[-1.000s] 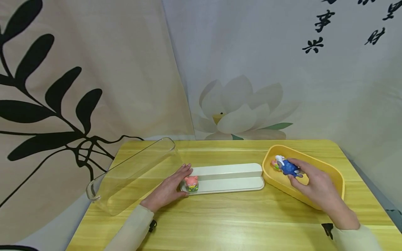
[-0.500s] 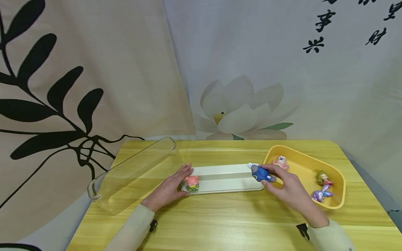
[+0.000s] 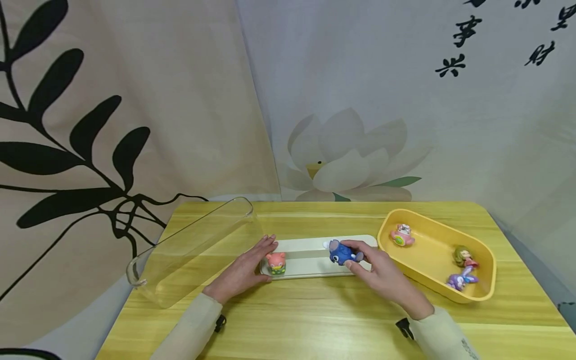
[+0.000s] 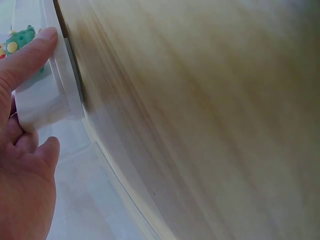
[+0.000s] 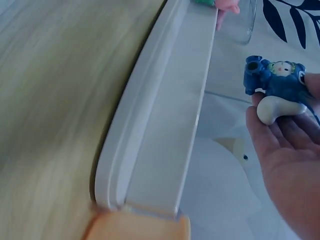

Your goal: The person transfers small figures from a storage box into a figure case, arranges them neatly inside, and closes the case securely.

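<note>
My right hand (image 3: 389,280) pinches a blue toy figurine (image 3: 339,252) between thumb and fingers, above the middle-right part of a long white stepped display base (image 3: 310,269). In the right wrist view this figurine (image 5: 285,82) shows a small pale face and a white rounded part, apart from the base. My left hand (image 3: 243,267) holds the base's left end, thumb at the front edge and fingers at the back. Beside that hand, a pink figurine (image 3: 276,261) with a green and yellow lower part stands on the base's front step.
To the left lies a clear plastic cover (image 3: 198,250). A yellow tray (image 3: 432,265) at the right holds a pink figurine (image 3: 402,235), a green-haired doll figurine (image 3: 465,256) and a purple figurine (image 3: 461,280). The tray's left end is close to the base. Everything lies on a wooden table (image 3: 306,320).
My right hand has carried the blue figurine leftward out of the yellow tray to above the white base. The left hand keeps its place at the base's end.
</note>
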`<control>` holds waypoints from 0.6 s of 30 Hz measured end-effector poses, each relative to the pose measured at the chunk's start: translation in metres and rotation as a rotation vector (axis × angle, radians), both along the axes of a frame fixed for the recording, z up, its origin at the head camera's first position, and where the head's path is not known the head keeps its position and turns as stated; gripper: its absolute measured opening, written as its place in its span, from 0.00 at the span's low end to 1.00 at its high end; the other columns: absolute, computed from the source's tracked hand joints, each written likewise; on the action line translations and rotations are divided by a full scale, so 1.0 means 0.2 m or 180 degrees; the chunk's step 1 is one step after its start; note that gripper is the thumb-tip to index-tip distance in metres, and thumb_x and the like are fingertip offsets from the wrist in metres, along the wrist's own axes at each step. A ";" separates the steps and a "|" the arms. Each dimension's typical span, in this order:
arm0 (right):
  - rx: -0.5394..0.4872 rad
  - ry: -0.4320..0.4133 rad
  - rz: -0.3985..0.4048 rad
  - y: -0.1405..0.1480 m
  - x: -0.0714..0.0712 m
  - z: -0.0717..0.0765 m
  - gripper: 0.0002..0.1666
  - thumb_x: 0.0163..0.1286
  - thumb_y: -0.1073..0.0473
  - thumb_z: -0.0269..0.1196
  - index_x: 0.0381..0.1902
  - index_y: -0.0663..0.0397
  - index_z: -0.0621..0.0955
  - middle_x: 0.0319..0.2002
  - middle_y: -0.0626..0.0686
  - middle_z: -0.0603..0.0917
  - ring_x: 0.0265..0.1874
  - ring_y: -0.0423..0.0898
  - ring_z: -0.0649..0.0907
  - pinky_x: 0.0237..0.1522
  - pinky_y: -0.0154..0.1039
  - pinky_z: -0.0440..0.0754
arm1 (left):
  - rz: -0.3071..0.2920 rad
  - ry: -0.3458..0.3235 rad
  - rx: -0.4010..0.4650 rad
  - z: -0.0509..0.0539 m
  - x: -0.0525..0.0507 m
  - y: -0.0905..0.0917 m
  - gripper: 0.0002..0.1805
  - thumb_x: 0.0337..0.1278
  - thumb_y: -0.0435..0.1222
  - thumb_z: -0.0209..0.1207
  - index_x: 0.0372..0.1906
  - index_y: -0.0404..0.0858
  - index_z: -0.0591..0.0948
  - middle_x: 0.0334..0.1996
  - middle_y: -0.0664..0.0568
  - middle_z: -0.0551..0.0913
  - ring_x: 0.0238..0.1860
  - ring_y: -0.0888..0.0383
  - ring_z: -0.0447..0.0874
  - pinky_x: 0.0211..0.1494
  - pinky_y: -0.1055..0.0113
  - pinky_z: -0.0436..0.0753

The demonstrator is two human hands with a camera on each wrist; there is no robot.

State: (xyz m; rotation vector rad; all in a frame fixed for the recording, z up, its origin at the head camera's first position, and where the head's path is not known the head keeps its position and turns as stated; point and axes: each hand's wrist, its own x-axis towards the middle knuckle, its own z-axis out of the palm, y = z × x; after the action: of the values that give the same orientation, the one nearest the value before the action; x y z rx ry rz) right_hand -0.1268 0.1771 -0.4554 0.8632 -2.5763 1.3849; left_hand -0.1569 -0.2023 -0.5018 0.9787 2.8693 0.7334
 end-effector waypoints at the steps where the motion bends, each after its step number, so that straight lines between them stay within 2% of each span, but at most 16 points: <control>1: -0.0002 -0.0045 0.0035 -0.01 -0.01 -0.01 0.22 0.76 0.63 0.64 0.66 0.55 0.78 0.52 0.50 0.87 0.45 0.39 0.83 0.48 0.36 0.85 | 0.0006 -0.0009 -0.0004 0.00 0.00 0.00 0.52 0.50 0.37 0.78 0.79 0.36 0.64 0.82 0.50 0.55 0.81 0.48 0.53 0.75 0.49 0.70; 4: -0.0008 -0.0172 0.0103 -0.05 -0.02 -0.03 0.22 0.77 0.60 0.64 0.66 0.53 0.78 0.51 0.49 0.87 0.43 0.40 0.83 0.45 0.36 0.85 | 0.0013 -0.0035 -0.0003 0.00 0.00 0.00 0.51 0.51 0.37 0.78 0.79 0.37 0.64 0.82 0.51 0.55 0.81 0.49 0.53 0.76 0.50 0.69; 6: -0.0049 -0.0251 0.0145 -0.07 -0.03 -0.04 0.22 0.77 0.59 0.64 0.66 0.53 0.78 0.53 0.50 0.86 0.43 0.40 0.83 0.48 0.36 0.85 | 0.0003 -0.0036 0.0007 0.00 0.00 0.00 0.52 0.50 0.37 0.78 0.79 0.36 0.64 0.82 0.51 0.55 0.81 0.48 0.53 0.76 0.49 0.69; 11: -0.0229 -0.0341 0.0295 -0.14 -0.06 -0.06 0.22 0.77 0.60 0.63 0.66 0.56 0.79 0.60 0.56 0.82 0.54 0.48 0.83 0.60 0.45 0.84 | 0.0000 -0.0066 0.0027 0.01 0.01 0.01 0.52 0.50 0.37 0.78 0.79 0.36 0.64 0.82 0.51 0.55 0.81 0.49 0.52 0.76 0.49 0.68; 14: -0.0253 -0.0353 0.0320 -0.17 -0.07 -0.08 0.22 0.77 0.60 0.64 0.66 0.56 0.80 0.62 0.56 0.79 0.58 0.52 0.81 0.62 0.49 0.83 | 0.0022 -0.0090 0.0009 0.02 0.01 0.01 0.51 0.51 0.37 0.78 0.80 0.37 0.64 0.83 0.51 0.54 0.82 0.50 0.51 0.77 0.50 0.67; 18: -0.0193 -0.0420 0.0316 -0.21 -0.08 -0.08 0.22 0.77 0.58 0.64 0.66 0.54 0.80 0.61 0.54 0.79 0.58 0.52 0.81 0.62 0.50 0.82 | 0.0049 -0.0098 -0.0032 0.02 0.00 0.01 0.51 0.52 0.38 0.78 0.80 0.38 0.64 0.83 0.52 0.55 0.82 0.50 0.51 0.77 0.50 0.67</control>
State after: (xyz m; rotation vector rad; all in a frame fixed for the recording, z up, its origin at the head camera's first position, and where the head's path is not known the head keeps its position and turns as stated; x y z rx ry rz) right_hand -0.1434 0.1347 -0.4711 0.9319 -2.6028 1.5899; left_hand -0.1562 -0.2010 -0.4985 0.9367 2.8547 0.7280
